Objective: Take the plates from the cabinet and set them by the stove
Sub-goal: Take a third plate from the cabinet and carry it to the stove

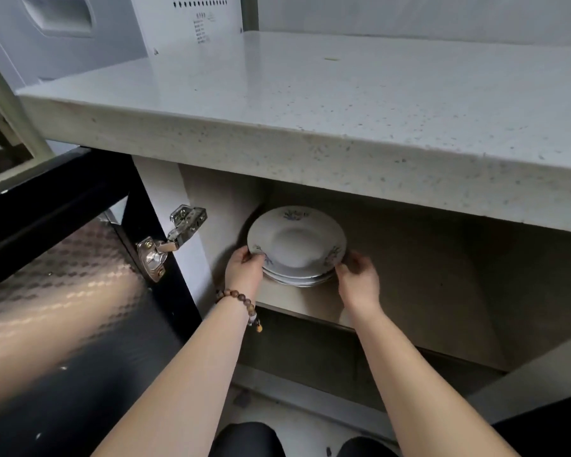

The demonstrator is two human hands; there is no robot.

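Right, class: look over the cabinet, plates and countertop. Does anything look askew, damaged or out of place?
Nothing stands out. The stack of plates sits level on the cabinet shelf, with the left hand and right hand at opposite rims. The countertop shows no spill.

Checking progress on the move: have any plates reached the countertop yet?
No, the countertop holds no plates; the plates sit stacked inside the cabinet, with the left hand and right hand at their edges.

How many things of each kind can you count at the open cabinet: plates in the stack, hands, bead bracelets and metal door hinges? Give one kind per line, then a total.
Plates in the stack, by visible rims: 3
Hands: 2, left hand and right hand
Bead bracelets: 1
Metal door hinges: 1
Total: 7
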